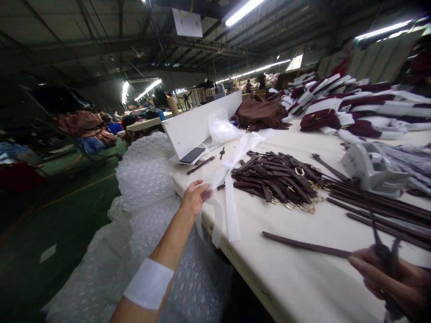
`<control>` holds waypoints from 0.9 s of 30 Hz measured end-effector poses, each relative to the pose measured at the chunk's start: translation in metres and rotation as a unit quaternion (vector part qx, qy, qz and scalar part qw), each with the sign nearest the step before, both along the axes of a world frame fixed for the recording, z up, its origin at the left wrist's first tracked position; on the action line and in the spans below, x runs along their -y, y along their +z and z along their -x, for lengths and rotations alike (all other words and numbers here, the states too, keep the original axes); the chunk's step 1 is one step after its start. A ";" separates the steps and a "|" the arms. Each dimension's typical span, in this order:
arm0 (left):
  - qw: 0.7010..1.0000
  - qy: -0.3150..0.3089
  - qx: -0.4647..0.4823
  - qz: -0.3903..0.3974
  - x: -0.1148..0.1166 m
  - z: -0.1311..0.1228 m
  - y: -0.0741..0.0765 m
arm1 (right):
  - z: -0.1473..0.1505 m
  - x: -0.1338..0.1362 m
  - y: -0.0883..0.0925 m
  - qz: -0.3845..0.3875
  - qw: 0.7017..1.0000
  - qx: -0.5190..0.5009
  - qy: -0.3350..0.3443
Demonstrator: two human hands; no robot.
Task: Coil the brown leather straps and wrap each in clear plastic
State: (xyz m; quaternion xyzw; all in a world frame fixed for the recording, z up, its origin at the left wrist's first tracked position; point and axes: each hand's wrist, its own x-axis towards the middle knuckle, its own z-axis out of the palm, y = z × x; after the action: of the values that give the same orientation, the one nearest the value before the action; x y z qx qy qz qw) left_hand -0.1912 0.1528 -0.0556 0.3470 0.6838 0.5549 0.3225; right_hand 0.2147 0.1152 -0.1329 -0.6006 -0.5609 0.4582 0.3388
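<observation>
My left hand (195, 197) reaches to the table's left edge and pinches thin white plastic strips (230, 202) that hang over it. My right hand (400, 280) at the lower right is closed around the end of a long dark brown leather strap (303, 244) that lies across the cream table (286, 278). A narrow dark strap piece rises from that fist. A white band wraps my left forearm.
A heap of short brown straps with metal rings (279, 179) lies mid-table. More long straps (380, 202), a white tape dispenser (370, 168), a white board (202, 123), a phone (191, 155), a brown bag (259, 112) and maroon-and-white goods (353, 107) fill the rest. Bubble wrap (151, 215) piles up at the left.
</observation>
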 end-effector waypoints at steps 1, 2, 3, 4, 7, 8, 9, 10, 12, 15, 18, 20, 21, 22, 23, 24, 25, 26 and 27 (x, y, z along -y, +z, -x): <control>0.998 -0.033 0.058 -0.014 0.006 -0.028 0.000 | 0.007 0.002 0.012 0.007 1.000 -0.016 -0.001; 0.991 -0.068 0.113 -0.024 0.012 -0.058 -0.001 | 0.016 0.004 0.024 0.008 0.999 -0.037 0.002; 0.981 -0.105 0.162 -0.030 0.019 -0.090 -0.004 | 0.026 0.008 0.037 0.003 0.998 -0.053 0.015; 0.969 -0.135 0.206 -0.037 0.026 -0.121 -0.006 | 0.037 0.012 0.049 -0.001 0.997 -0.068 0.041; 0.923 -0.192 0.326 -0.069 0.040 -0.191 -0.009 | 0.060 0.026 0.069 0.030 0.988 -0.086 0.127; 0.913 -0.195 0.349 -0.086 0.042 -0.204 -0.007 | 0.061 0.031 0.070 0.051 0.985 -0.087 0.142; 0.906 -0.194 0.362 -0.105 0.042 -0.212 -0.006 | 0.058 0.035 0.069 0.068 0.983 -0.089 0.145; 0.906 -0.189 0.360 -0.121 0.041 -0.216 -0.004 | 0.052 0.038 0.067 0.073 0.984 -0.094 0.132; 0.916 -0.177 0.330 -0.145 0.040 -0.218 -0.002 | 0.035 0.041 0.066 0.054 0.990 -0.109 0.070; 0.941 -0.169 0.252 -0.151 0.049 -0.226 -0.006 | 0.012 0.037 0.073 0.014 0.991 -0.132 -0.009; 0.958 -0.173 0.141 -0.178 0.065 -0.250 -0.012 | 0.007 0.031 0.075 0.017 0.991 -0.129 0.024; 0.958 -0.172 0.110 -0.202 0.071 -0.266 -0.012 | 0.009 0.031 0.068 0.039 0.987 -0.119 0.101; 0.954 -0.170 0.124 -0.214 0.071 -0.270 -0.011 | 0.010 0.032 0.063 0.046 0.982 -0.118 0.140; 0.948 -0.168 0.157 -0.222 0.069 -0.272 -0.007 | 0.009 0.033 0.058 0.047 0.976 -0.121 0.172; 0.940 -0.163 0.196 -0.226 0.065 -0.269 -0.002 | 0.006 0.035 0.053 0.048 0.971 -0.128 0.195; 0.933 -0.151 0.235 -0.227 0.061 -0.260 0.005 | 0.000 0.037 0.051 0.050 0.967 -0.132 0.210; 0.928 -0.126 0.265 -0.229 0.057 -0.247 0.015 | -0.007 0.040 0.049 0.056 0.965 -0.133 0.221; 0.926 -0.087 0.291 -0.226 0.053 -0.229 0.026 | -0.016 0.042 0.050 0.065 0.962 -0.127 0.234; 0.926 -0.024 0.292 -0.237 0.050 -0.206 0.038 | -0.027 0.045 0.051 0.074 0.960 -0.117 0.245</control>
State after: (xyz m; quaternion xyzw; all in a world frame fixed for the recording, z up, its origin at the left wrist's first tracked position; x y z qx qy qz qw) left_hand 0.0153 0.1024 -0.0175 0.2523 0.3994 0.7693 0.4300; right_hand 0.2418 0.0705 -0.0816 -0.4105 -0.6121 0.6341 0.2339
